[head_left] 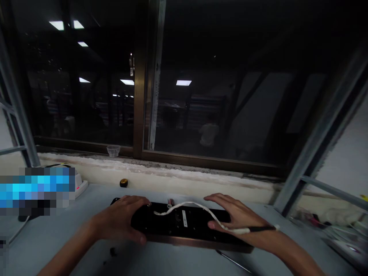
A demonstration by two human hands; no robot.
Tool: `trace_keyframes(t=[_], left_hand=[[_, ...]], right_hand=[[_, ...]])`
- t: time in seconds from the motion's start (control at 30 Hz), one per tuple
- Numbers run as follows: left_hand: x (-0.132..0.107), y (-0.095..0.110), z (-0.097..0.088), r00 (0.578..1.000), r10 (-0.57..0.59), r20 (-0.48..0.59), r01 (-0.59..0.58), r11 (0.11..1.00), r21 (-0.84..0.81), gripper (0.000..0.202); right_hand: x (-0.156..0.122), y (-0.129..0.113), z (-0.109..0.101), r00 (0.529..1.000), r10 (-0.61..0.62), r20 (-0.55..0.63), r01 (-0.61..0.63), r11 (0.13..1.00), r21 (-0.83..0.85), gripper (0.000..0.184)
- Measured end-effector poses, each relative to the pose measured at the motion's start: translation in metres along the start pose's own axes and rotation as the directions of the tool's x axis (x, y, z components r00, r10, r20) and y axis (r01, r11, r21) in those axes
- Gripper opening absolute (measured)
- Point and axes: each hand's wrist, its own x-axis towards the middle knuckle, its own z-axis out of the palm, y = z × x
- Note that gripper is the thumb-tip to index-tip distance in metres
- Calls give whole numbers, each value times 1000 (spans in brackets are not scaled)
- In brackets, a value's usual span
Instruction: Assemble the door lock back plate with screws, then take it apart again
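A long black housing (198,226) with a copper-toned front edge and a small white label lies on the table in front of me. My left hand (123,218) is wrapped around its left end, thumb at the front edge and fingers over the back. Over the right part, my right hand (234,212) has thumb and fingers spread apart; whether it bears on the housing is unclear. A white-sleeved cable (198,204) rises from the top face and arcs rightward. Its black section and pale tip lie across my right wrist.
On the grey table (161,260), a thin metal rod (234,262) lies in front of the housing, and a small dark piece (113,252) near my left forearm. Behind are a dark round knob (124,183) and, on the sill, a clear cup (113,150). Metal posts flank both sides.
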Motion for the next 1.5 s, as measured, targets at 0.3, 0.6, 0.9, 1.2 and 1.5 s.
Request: trace_keyframes(t=[0.3, 0.6, 0.9, 1.2, 1.5], left_hand=[[4, 9, 1, 998, 16, -53, -12, 997, 80, 70], [-3, 9, 17, 990, 59, -125, -29, 974, 225, 69], [11, 10, -2, 999, -28, 32, 27, 999, 34, 67], [-1, 13, 7, 1000, -14, -10, 15, 998, 65, 66], [-11, -15, 7, 972, -177, -154, 164, 982, -94, 46]], right_hand=[[-20, 46, 47, 939, 282, -199, -145, 846, 513, 54], [-34, 28, 30, 982, 161, -102, -90, 865, 494, 55], [-22, 38, 45, 941, 192, -279, -76, 922, 379, 47], [-28, 29, 38, 974, 141, -175, -68, 927, 370, 48], [-37, 28, 40, 950, 308, 47, -261, 704, 660, 60]])
